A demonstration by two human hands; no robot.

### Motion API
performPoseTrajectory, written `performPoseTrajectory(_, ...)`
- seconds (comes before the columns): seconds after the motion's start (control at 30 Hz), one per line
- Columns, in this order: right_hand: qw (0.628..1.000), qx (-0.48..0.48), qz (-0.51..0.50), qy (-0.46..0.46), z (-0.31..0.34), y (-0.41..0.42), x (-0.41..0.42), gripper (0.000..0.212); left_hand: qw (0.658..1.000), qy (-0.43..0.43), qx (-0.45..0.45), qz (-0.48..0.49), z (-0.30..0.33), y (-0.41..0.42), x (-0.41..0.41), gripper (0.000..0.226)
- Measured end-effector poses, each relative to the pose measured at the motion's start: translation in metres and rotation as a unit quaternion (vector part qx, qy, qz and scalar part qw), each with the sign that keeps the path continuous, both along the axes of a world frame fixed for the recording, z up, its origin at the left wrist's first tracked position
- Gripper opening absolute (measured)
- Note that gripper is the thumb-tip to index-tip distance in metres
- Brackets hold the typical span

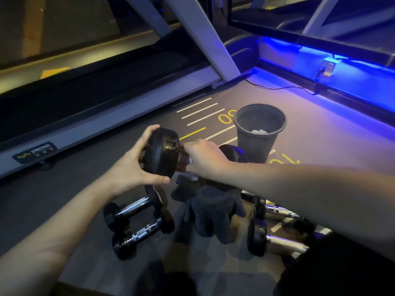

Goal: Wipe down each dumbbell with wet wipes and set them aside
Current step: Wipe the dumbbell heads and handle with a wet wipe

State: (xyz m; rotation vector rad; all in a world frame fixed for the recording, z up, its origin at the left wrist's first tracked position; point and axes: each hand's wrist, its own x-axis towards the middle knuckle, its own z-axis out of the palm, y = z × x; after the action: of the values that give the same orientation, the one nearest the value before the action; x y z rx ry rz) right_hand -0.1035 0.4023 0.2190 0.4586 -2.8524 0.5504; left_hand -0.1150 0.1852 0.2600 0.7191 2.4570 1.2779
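While the left hand [136, 165] grips the raised dumbbell [162, 155] by its head | right hand [203, 157] wraps the handle — perhaps over a wipe | bin [256, 144] just beyond.

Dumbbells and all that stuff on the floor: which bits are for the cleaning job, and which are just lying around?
For the job:
held dumbbell, gripped by left hand and right hand
wipe, a bit showing under the right hand
floor dumbbells, more at right
bin, white scraps inside

Just lying about:
dark gloves
treadmill
cable
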Motion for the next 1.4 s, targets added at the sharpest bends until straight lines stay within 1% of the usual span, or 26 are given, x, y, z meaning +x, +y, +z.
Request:
performPoseTrajectory(0.07, 0.999, -0.032, 0.001, 0.026, -0.001, 0.003, 0.003, 0.042, 1.0, 0.003, -0.002, -0.001, 0.001, 0.001, 0.0, 0.12)
performPoseTrajectory(0.17, 0.992, -0.105, 0.007, 0.068, -0.004, 0.003, 0.004, 0.064, 1.0, 0.011, -0.008, -0.005, 0.003, 0.002, 0.0, 0.119)
performPoseTrajectory(0.2, 0.988, -0.136, 0.007, 0.075, -0.005, 0.001, 0.006, 0.067, 1.0, 0.013, -0.009, -0.005, 0.005, 0.002, 0.0, 0.119)
performPoseTrajectory(0.27, 0.979, -0.189, 0.005, 0.079, -0.007, -0.004, 0.01, 0.061, 1.0, 0.011, -0.007, -0.006, 0.006, 0.003, 0.0, 0.119)
performPoseTrajectory(0.37, 0.976, -0.212, -0.008, 0.049, -0.007, -0.006, 0.013, 0.044, 1.0, 0.008, -0.007, -0.006, 0.005, 0.003, 0.0, 0.121)
performPoseTrajectory(0.47, 0.983, -0.175, -0.002, 0.051, -0.012, -0.004, 0.011, 0.028, 1.0, 0.003, -0.009, -0.003, 0.002, 0.0, -0.001, 0.119)
performPoseTrajectory(0.57, 0.986, -0.154, 0.007, 0.057, -0.019, 0.0, 0.008, 0.02, 1.0, 0.003, -0.009, -0.001, 0.001, -0.001, -0.001, 0.122)
performPoseTrajectory(0.6, 0.986, -0.159, 0.01, 0.047, -0.019, 0.001, 0.008, 0.02, 1.0, 0.001, -0.007, 0.0, 0.0, -0.002, -0.001, 0.121)
performPoseTrajectory(0.73, 0.983, -0.18, 0.033, 0.001, -0.012, 0.003, 0.006, 0.033, 1.0, 0.003, -0.005, -0.005, -0.003, -0.004, -0.004, 0.121)
performPoseTrajectory(0.8, 0.98, -0.187, 0.042, -0.044, -0.003, 0.004, -0.002, 0.027, 1.0, 0.011, -0.011, -0.011, -0.002, -0.004, -0.004, 0.12)
performPoseTrajectory(0.9, 0.98, -0.148, 0.07, -0.114, 0.012, 0.008, -0.017, 0.023, 1.0, 0.017, -0.013, -0.024, 0.0, -0.003, -0.005, 0.121)
performPoseTrajectory(0.97, 0.977, -0.142, 0.071, -0.144, 0.018, 0.011, -0.023, 0.036, 0.999, 0.016, -0.013, -0.028, 0.001, -0.002, -0.005, 0.12)
performPoseTrajectory(1.03, 0.979, -0.135, 0.068, -0.141, 0.016, 0.012, -0.023, 0.043, 1.0, 0.011, -0.009, -0.025, 0.0, -0.001, -0.005, 0.118)
performPoseTrajectory(1.17, 0.99, -0.084, 0.075, -0.081, 0.005, 0.009, -0.017, 0.036, 1.0, 0.0, -0.008, -0.018, -0.003, -0.005, -0.005, 0.121)
performPoseTrajectory(1.23, 0.994, -0.049, 0.072, -0.068, 0.001, 0.016, -0.015, 0.042, 1.0, -0.006, -0.006, -0.014, -0.004, -0.007, -0.005, 0.122)
performPoseTrajectory(1.4, 0.992, 0.043, 0.052, -0.103, 0.002, 0.037, -0.011, 0.047, 1.0, -0.013, 0.009, -0.002, -0.006, -0.007, -0.003, 0.12)
